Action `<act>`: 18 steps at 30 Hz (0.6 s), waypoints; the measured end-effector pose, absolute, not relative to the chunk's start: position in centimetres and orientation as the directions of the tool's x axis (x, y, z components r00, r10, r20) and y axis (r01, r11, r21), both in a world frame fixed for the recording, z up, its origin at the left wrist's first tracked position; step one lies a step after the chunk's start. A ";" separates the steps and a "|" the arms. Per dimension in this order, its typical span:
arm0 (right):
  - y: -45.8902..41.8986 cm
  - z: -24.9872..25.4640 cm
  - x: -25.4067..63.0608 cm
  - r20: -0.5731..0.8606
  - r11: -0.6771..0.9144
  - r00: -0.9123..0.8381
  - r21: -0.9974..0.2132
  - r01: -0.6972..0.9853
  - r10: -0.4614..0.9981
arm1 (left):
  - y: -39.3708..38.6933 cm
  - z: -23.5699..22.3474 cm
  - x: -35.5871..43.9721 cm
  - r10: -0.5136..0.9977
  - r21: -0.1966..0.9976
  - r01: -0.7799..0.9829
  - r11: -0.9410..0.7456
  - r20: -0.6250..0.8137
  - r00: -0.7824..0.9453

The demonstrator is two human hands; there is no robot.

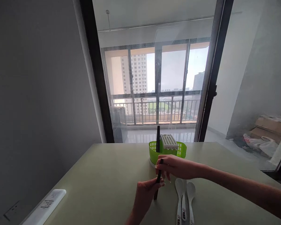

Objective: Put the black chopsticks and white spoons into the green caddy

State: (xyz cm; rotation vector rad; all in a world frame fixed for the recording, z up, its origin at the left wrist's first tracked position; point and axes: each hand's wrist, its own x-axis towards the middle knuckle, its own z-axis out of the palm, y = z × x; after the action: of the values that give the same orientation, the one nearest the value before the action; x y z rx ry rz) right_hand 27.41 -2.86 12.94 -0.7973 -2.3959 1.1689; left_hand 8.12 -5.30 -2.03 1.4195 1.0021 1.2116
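Dark chopsticks stand nearly upright over the table, just in front of a green utensil holder. My left hand is closed around them lower down, and my right hand pinches them near the top end. How many chopsticks are in my grip, I cannot tell. More dark chopsticks rise from the holder's left compartment. A white slotted piece sits at the holder's middle. Several white spoons lie side by side to the right of my hands, handles toward me.
The pale green table reaches to a glass door with a dark frame. On the left edge lies a white power strip or similar long device. Behind the glass at right are cardboard boxes and bags.
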 end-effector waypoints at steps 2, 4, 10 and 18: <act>-2.9 12.7 27.4 0.097 0.489 -0.772 -0.821 0.295 0.628 | -5.4 -1.8 8.2 0.966 0.985 -0.030 -0.172 0.175 0.189; -2.9 12.4 27.4 0.128 0.502 -0.757 -0.816 0.288 0.641 | -5.4 -1.6 8.2 0.962 0.985 -0.052 -0.163 0.170 0.212; -2.8 11.8 27.4 0.167 0.528 -0.720 -0.790 0.311 0.674 | -5.3 -1.9 8.3 0.963 0.984 -0.102 -0.149 0.168 0.210; -2.6 12.6 25.9 0.274 0.494 -0.489 -0.769 0.405 0.828 | -5.1 -2.2 8.4 0.985 0.983 -0.115 -0.141 0.151 0.079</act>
State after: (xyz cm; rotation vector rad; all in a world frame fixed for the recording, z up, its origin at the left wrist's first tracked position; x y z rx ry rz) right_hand 25.90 -2.63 12.64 -1.0097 -2.0959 0.8469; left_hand 8.38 -5.15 -2.16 1.2733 0.9903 1.2992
